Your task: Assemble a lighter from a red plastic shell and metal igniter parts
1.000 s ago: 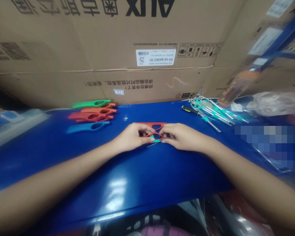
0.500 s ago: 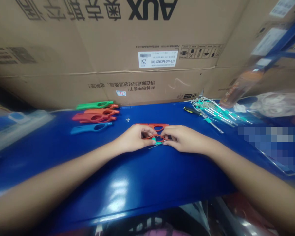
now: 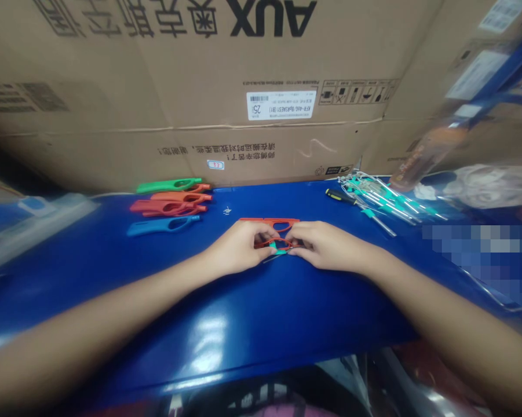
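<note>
Apparently both grips are narrow: the left hand (image 3: 241, 244) and right hand (image 3: 316, 244) pinch a red plastic shell (image 3: 279, 238) with its teal insert (image 3: 279, 252) over the worktop (image 3: 252, 313); uneven pressure could spring the insert loose. An orange shell (image 3: 264, 220) crowds just behind; a screwdriver (image 3: 340, 196) and metal rods (image 3: 382, 198) lie rightward

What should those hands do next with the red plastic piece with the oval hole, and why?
Perhaps gently press the small bright-green plastic part towards the red plastic piece: the left hand and right hand pinch the piece from both sides, and the green part seems to poke past its near edge.
</note>
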### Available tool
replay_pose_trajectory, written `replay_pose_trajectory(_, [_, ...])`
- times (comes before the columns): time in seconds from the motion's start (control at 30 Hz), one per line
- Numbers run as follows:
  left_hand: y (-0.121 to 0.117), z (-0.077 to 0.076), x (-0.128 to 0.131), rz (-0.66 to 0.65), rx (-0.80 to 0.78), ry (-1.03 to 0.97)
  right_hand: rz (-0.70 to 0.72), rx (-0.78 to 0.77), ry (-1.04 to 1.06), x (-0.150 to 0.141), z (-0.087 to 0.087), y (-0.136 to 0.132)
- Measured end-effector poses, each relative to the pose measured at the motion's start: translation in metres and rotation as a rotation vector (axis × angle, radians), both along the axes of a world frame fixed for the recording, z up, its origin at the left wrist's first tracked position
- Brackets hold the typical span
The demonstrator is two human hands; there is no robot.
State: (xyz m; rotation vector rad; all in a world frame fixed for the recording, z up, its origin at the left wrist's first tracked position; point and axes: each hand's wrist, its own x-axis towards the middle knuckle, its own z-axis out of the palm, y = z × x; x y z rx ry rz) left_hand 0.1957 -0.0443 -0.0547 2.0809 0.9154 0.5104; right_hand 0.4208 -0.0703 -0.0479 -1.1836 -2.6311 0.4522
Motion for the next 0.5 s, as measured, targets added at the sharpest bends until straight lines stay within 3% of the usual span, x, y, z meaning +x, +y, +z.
replay_pose_trajectory(0.17, [0.000, 0.000, -0.001, -0.009, 0.113, 0.055, -0.003, 0.006, 0.029, 0.000, 0.000, 0.000])
replay_pose_trajectory(0.37, [0.013, -0.007, -0.003, -0.026, -0.091, -0.020, -0.010, -0.034, 0.089, 0.002, 0.002, 0.001])
replay_pose_trajectory(0.5, [0.016, -0.011, -0.003, -0.039, -0.111, -0.054, -0.027, -0.091, 0.062, 0.004, 0.004, 0.001])
